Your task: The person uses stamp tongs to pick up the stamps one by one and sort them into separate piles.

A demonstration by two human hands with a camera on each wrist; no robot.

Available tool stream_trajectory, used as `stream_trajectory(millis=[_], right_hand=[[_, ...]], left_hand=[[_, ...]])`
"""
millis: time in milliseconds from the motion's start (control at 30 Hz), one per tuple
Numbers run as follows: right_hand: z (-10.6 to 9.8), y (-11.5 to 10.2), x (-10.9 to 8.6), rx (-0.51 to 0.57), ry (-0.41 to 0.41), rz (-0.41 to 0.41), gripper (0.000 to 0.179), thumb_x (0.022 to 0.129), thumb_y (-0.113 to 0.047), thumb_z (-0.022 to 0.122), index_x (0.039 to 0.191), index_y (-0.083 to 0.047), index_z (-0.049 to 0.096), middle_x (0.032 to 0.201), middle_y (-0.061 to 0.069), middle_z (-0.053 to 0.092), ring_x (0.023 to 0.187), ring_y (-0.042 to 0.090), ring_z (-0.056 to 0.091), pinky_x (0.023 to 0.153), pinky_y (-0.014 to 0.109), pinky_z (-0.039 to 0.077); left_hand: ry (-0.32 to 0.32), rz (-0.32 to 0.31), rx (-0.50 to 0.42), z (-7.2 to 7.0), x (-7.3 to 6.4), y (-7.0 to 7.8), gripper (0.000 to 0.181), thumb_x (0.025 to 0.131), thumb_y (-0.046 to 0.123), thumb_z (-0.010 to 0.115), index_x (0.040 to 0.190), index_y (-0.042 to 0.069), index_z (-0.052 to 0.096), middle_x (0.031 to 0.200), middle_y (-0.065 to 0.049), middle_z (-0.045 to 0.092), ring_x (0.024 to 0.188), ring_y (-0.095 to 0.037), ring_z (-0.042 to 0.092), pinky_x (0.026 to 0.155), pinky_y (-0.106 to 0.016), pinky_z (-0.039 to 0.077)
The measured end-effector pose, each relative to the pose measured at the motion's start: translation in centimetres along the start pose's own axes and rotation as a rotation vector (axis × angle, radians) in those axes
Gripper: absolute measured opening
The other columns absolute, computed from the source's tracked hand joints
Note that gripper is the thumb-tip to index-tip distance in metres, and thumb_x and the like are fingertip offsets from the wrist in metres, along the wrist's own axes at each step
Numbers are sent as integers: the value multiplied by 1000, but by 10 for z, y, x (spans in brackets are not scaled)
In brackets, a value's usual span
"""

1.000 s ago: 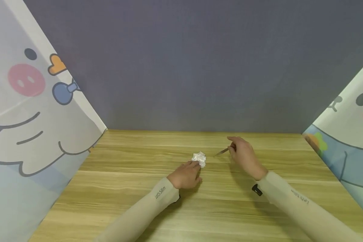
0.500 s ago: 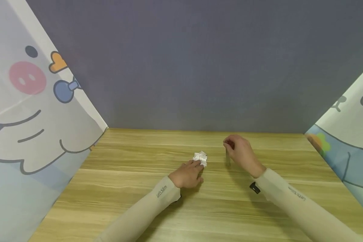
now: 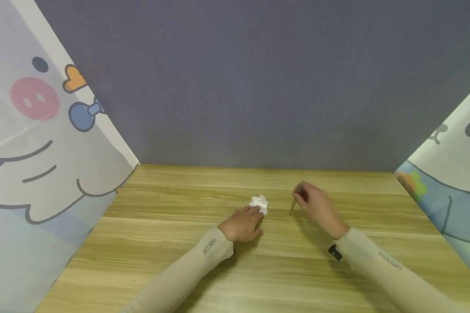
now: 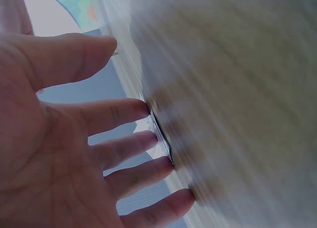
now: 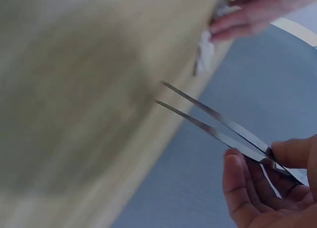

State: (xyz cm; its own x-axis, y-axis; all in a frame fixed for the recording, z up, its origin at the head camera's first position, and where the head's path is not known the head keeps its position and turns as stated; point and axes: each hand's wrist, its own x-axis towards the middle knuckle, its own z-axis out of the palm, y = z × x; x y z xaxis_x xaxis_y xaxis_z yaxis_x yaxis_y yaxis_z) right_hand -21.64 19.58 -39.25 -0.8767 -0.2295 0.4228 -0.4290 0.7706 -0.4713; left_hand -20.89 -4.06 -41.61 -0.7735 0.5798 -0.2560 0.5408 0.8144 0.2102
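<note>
Sleeves (image 3: 180, 274), pale and with dark lettering, are nearest to me in the head view. Beyond them, the left hand (image 3: 240, 226) has its fingers stretched; it grasps nothing, and the fingertips rest at the near edge of a white crumpled piece (image 3: 260, 201). The right hand (image 3: 317, 206) pinches slim tweezers (image 5: 217, 116) between thumb and fingers, to the right of the white piece and apart from it. Their two tips are spread and point downward; whether they touch the surface (image 3: 203, 191), I cannot tell.

I judge the tweezers light, springy and rather slippery, because they look metallic and smooth; I would hold them at the wider middle, on both arms, and squeeze gently. The white piece seems thin, soft and easy to slide, so I would take it by a pointed corner.

The surface has wood grain and looks flat. Behind it stands a plain grey wall (image 3: 235, 87), with cartoon panels (image 3: 98, 174) on both sides.
</note>
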Motion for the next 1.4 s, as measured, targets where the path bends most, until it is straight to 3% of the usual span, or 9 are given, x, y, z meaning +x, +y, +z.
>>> stream_trajectory(millis=[233, 467, 700, 1167, 1400], right_hand=[[16, 12, -3, 61, -100, -10, 11, 86, -8, 70, 90, -6, 60, 74, -3, 62, 65, 10, 59, 58, 26, 50], [24, 11, 23, 266, -109, 30, 8, 90, -18, 67, 94, -13, 62, 83, -1, 65, 73, 16, 65, 64, 32, 53], [47, 13, 42, 428, -97, 96, 9, 90, -14, 66, 92, -7, 63, 83, 8, 66, 70, 21, 67, 61, 32, 56], [61, 7, 47, 449, -98, 66, 5, 89, -10, 66, 86, -8, 64, 78, 4, 66, 69, 20, 67, 60, 32, 56], [58, 3, 43, 446, -41, 21, 6, 89, -7, 66, 87, -2, 64, 78, 6, 66, 67, 17, 67, 59, 26, 55]], left_hand=[[-2, -18, -1, 0, -1, 0, 56, 98, 36, 51, 146, 12, 38, 154, -8, 22, 140, -30, 20, 109, -51, 22], [-11, -24, 8, -1, 1, 1, 56, 97, 37, 51, 146, 15, 38, 154, -6, 23, 140, -28, 20, 108, -51, 24], [-21, -29, 10, 1, 3, 1, 55, 98, 38, 50, 147, 16, 37, 155, -6, 21, 140, -28, 19, 108, -51, 24], [-5, -6, 42, -1, 0, 1, 56, 97, 37, 51, 146, 14, 38, 154, -8, 23, 139, -28, 21, 107, -49, 27], [-8, -16, 53, -1, 0, 2, 55, 98, 38, 50, 146, 14, 38, 154, -7, 23, 139, -28, 22, 107, -49, 27]])
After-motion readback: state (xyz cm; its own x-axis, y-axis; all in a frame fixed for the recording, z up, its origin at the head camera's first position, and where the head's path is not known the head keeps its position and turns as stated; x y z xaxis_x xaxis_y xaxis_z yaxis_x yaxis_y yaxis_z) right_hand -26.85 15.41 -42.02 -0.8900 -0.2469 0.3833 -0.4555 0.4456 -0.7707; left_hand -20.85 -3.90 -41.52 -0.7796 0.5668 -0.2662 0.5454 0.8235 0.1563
